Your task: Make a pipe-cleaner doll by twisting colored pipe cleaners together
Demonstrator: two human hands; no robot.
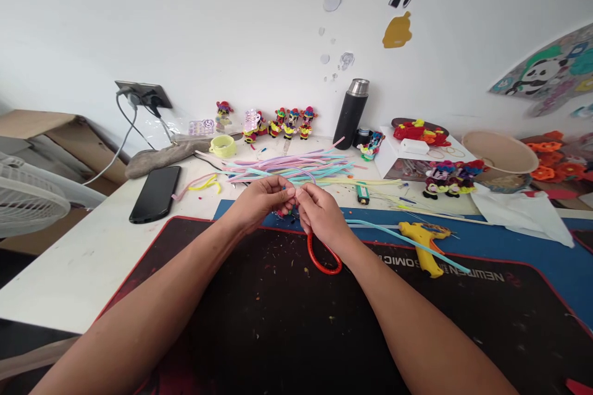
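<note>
My left hand (266, 202) and my right hand (319, 210) meet above the back edge of the black mat, thumbs and fingers pinched together. Whatever is between the fingertips is tiny and mostly covered. A light purple pipe cleaner (306, 174) curves up just behind the fingertips; whether it is held I cannot tell. Below my right hand a red loop handle (324, 270), like that of scissors, shows on the mat, its other end hidden. Right behind both hands lies a loose pile of pastel pipe cleaners (287, 165).
A yellow glue gun (426, 244) and a light blue pipe cleaner (403, 237) lie to the right. Small figures (291, 123) and a black thermos (352, 114) stand along the wall. A phone (155, 194) lies left, near a fan (30, 194).
</note>
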